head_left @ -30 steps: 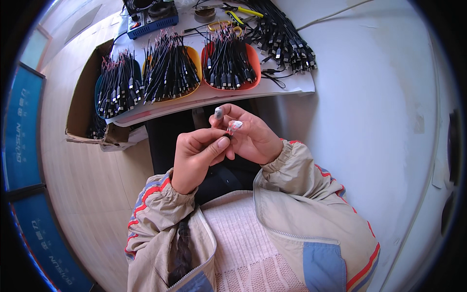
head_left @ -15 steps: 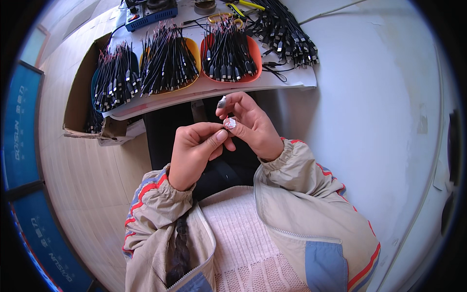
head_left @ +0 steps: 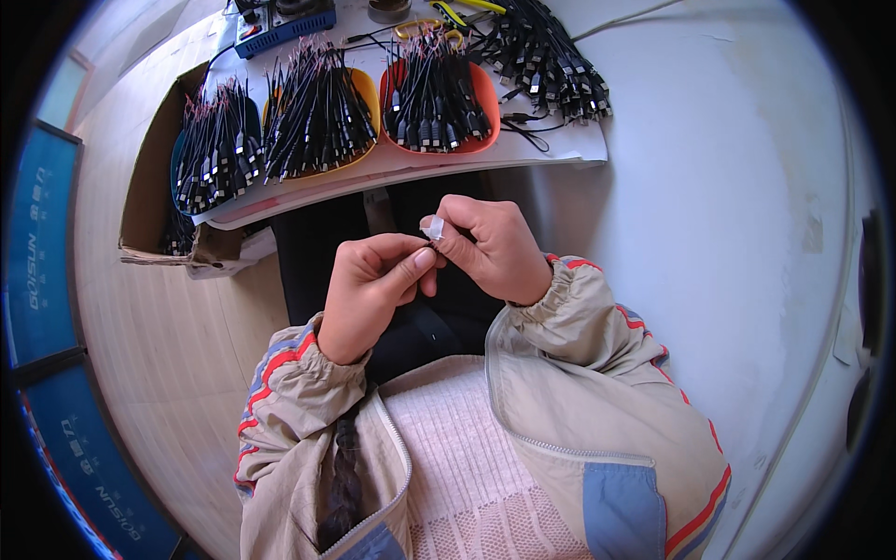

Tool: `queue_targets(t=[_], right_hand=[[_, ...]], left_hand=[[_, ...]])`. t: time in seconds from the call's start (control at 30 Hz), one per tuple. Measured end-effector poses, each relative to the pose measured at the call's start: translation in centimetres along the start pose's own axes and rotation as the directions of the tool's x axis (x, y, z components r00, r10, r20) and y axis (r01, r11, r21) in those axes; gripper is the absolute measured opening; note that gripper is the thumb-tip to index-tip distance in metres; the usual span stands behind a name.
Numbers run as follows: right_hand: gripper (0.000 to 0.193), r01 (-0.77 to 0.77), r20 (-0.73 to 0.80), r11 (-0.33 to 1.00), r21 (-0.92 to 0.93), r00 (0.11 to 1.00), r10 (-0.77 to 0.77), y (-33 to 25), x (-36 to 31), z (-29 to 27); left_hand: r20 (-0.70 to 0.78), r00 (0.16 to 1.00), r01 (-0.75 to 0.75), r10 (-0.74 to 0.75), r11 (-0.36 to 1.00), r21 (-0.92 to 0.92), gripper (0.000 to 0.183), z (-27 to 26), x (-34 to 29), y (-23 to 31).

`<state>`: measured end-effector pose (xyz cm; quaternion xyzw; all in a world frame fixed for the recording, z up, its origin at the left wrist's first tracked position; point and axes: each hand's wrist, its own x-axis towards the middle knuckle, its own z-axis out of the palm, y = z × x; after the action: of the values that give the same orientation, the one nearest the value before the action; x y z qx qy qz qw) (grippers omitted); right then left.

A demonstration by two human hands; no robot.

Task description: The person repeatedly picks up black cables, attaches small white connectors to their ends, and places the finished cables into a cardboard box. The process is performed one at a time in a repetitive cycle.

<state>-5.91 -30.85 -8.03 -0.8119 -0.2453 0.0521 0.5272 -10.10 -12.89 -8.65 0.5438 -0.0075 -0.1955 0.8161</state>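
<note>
My two hands meet in front of me, fingertips close together. My left hand (head_left: 367, 285) is closed, its thumb and forefinger pinching a thin wire that barely shows. Right beside it, my right hand (head_left: 495, 245) is closed too, fingers curled in against the thumb at the same wire. A white wrap of tape (head_left: 433, 228) covers the tip of the right thumb. Most of what lies between the fingertips is hidden by them.
On the white table beyond my hands stand a blue bowl (head_left: 175, 168), a yellow bowl (head_left: 369, 93) and a red bowl (head_left: 487, 103), all filled with black USB cables. More cables (head_left: 551, 65) lie in a heap at right, near yellow-handled pliers (head_left: 450, 14). A cardboard box (head_left: 145, 210) sits at left.
My right hand has turned and its raised fingers have curled down to the thumb. The red wire end seen at the thumb is now hidden. My left hand stays nearly still.
</note>
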Motion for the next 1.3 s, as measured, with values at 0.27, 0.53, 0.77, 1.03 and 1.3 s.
queue_targets(t=[0.27,0.53,0.77,1.03,1.3], right_hand=[[0.021,-0.097,0.073,0.964,0.246,0.994,0.082,0.5,0.2,-4.7],[0.023,0.302,0.188,0.953,-0.008,0.937,-0.295,-2.7,-0.5,-3.4],[0.019,0.298,0.143,0.950,-0.095,0.948,-0.283,-3.2,-1.5,-2.5],[0.022,-0.636,0.500,0.349,0.688,0.765,0.406,-2.2,-2.1,-1.6],[0.029,0.436,0.016,0.813,-0.385,0.885,-0.466,-2.4,-1.9,-2.1]], left_hand=[[0.050,0.988,0.154,-0.149,0.979,-0.136,0.017,-1.9,-0.6,0.9],[0.214,0.964,0.169,-0.156,0.985,-0.044,0.016,-1.6,-1.1,2.3],[0.137,0.985,0.104,-0.107,0.994,0.026,0.016,-0.4,-2.1,2.5],[0.290,0.689,-0.488,0.664,0.129,0.864,0.017,1.6,-2.0,0.9],[-0.033,0.954,-0.259,0.297,0.878,0.402,0.008,0.8,-1.6,1.0]])
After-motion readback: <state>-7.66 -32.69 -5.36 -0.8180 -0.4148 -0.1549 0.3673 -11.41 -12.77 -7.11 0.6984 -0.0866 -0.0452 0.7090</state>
